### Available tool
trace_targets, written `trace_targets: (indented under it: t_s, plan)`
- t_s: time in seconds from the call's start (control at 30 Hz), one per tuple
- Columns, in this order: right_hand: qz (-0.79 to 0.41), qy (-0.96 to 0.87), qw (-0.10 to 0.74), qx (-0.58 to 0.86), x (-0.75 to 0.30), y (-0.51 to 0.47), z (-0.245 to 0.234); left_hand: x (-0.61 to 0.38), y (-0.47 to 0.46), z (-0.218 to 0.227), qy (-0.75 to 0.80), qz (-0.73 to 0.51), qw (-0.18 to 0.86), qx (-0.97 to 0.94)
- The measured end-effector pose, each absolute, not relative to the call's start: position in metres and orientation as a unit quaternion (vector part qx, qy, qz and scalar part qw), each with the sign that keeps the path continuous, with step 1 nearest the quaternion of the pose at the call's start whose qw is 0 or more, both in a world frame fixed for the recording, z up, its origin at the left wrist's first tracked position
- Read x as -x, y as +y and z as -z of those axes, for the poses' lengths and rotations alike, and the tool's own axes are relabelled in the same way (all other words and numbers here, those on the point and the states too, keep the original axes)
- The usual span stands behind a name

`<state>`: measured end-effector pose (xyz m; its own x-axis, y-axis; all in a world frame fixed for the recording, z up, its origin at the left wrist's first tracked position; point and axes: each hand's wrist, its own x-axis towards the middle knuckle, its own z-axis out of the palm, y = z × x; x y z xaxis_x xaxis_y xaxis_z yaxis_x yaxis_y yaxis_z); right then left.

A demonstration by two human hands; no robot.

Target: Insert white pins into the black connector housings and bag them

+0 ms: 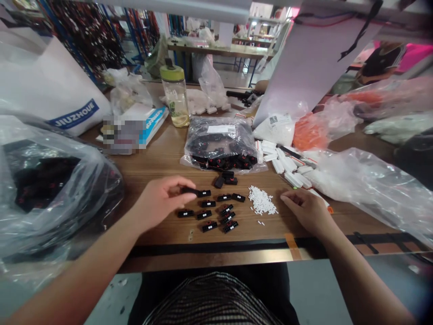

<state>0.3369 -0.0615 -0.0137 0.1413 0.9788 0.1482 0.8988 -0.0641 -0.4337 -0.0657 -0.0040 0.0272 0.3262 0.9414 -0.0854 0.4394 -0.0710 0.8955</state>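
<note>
One black block [190, 190] is clamped in my left hand [157, 200] by the other blocks [209, 226], and my right hand [309, 210] has fingertips together, can't tell if on anything, beside white pegs [261, 201] probably heaped midway for easy reach.

A green-lidded bottle [176, 97] stands upright beside a blue-and-white booklet [154, 126]; a blue-labelled white sack [67, 85] is at left.

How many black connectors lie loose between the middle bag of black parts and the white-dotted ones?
3: a rear black connector, a left one and a right one, bunched together just in front of the bag. Others may be hidden under its edge.
</note>
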Motion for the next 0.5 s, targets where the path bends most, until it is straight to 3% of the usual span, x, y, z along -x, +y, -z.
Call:
trace_targets:
  t_s: [0.2,0.37,0.5]
  plan:
    - [-0.144,-0.669,0.296,0.666,-0.295,-0.078,-0.002,0.034,-0.074,-0.015,0.444,-0.345,0.540,-0.626]
    - [-0.202,-0.757,0.359,0.507,-0.217,-0.110,-0.036,0.017,-0.091,-0.007,0.433,-0.381,0.504,-0.643]
    - [-0.218,-0.763,0.379,0.477,-0.186,-0.119,-0.042,0.013,-0.094,-0.008,0.418,-0.398,0.490,-0.653]
